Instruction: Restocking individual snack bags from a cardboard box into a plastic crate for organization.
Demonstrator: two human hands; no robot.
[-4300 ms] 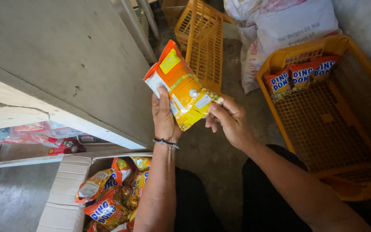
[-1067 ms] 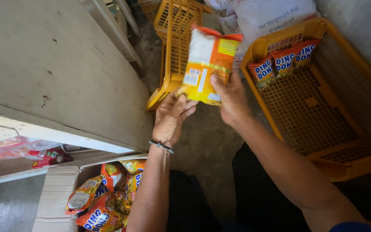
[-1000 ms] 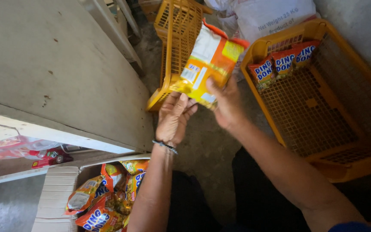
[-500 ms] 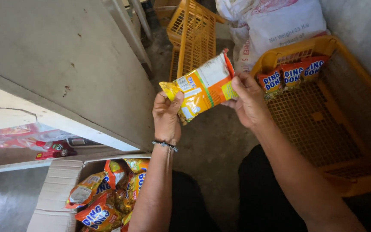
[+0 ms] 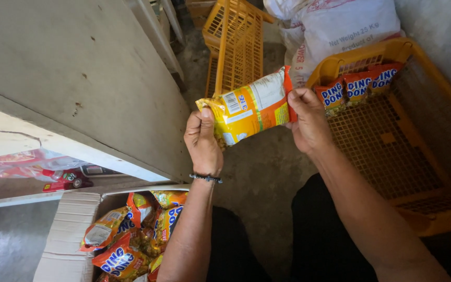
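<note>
head view: snack packet (image 5: 250, 108) between left hand (image 5: 203, 142) and right hand (image 5: 309, 121)

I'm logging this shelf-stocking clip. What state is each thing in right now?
Snack packet: sealed, held flat between both hands.
Left hand: gripping the packet's left end.
Right hand: gripping its right end.
Yellow crate: nearly empty, three packets standing at the far wall.
Cardboard box: open, holding packets.
</note>
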